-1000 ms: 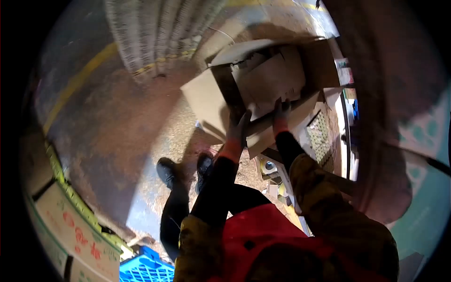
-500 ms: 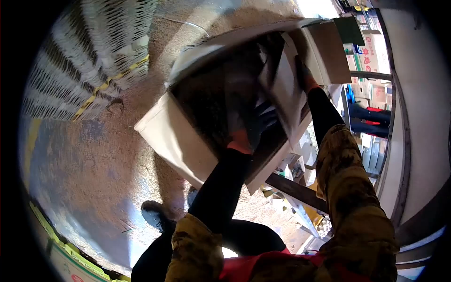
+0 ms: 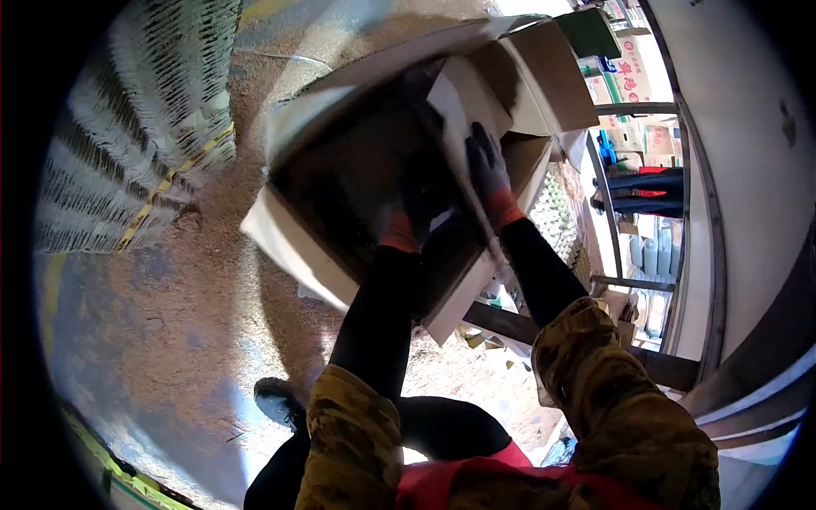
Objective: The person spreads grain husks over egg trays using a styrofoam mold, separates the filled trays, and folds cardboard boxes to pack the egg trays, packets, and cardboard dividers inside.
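A large open cardboard box (image 3: 293,242) fills the middle of the view, tilted, its flaps spread outward and its inside in deep shadow. My left hand (image 3: 416,200), gloved with an orange cuff, reaches into that shadow; its fingers are too dark to make out. Against a pale cardboard panel (image 3: 455,93) on the box's right side lies my right hand (image 3: 487,166), in a dark-fingered glove with an orange cuff. Its fingers are stretched out along the panel. What lies at the bottom of the box is hidden.
Tall stacks of pale ridged trays (image 3: 140,127) with a yellow strap stand at the left. At the right, a metal frame (image 3: 693,195) fronts printed cartons (image 3: 629,68) and a person in dark trousers (image 3: 646,194). A dark beam (image 3: 506,327) runs below the box.
My right hand has come down and left along the box's right side, and its fingers show now. The box appears further left in view. My left hand stays inside it.
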### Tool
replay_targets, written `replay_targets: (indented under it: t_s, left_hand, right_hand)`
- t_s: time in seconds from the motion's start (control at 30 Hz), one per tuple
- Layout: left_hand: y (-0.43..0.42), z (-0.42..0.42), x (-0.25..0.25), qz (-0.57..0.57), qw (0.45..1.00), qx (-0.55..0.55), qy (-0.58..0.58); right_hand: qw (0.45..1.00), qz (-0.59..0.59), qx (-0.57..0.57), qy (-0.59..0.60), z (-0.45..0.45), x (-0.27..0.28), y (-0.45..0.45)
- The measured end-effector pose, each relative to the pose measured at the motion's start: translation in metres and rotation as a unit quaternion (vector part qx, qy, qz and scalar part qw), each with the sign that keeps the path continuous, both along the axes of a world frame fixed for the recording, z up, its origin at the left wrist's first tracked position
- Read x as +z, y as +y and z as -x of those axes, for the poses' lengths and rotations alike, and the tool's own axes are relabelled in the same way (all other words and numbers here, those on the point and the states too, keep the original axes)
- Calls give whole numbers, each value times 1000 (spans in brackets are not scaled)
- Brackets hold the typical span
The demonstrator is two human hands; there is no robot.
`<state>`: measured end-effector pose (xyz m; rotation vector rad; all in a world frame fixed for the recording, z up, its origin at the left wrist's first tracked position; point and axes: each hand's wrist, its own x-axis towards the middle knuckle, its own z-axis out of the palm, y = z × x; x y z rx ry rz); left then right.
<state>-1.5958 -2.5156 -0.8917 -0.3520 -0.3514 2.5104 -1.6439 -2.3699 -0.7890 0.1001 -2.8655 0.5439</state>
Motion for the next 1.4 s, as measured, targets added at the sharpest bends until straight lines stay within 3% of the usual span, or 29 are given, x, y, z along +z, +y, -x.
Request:
replay_targets:
  t_s: [0.1, 0.3, 0.4, 0.53, 0.73, 0.97, 1.2, 1.4]
  left_hand:
    - [-21, -21, 7, 90, 996, 5, 2]
    - [-77, -114, 39, 290, 957, -4, 3]
    - [-113, -187, 69, 364, 931, -28, -14]
    - [-166, -293, 131, 438, 895, -57, -62]
    - [-230, -449, 259, 520, 840, -83, -128]
    - [-267, -571, 364, 578, 807, -99, -68]
    - [-225, -696, 457, 551, 809, -184, 87]
    - [-172, -813, 570, 513, 779, -294, 209]
  right_hand:
    - [996, 25, -72, -45, -33, 22, -51]
    - [989, 73, -122, 34, -83, 41, -118]
    - [993, 18, -121, 7, -92, 69, -149]
    - [994, 54, -98, 4, -145, 111, -191]
    - [998, 56, 6, -41, -263, 244, -293]
    - [977, 207, 51, -5, -442, 382, -351]
    - [957, 279, 9, 75, -629, 526, -315]
    - [927, 231, -47, 292, -717, 666, -212]
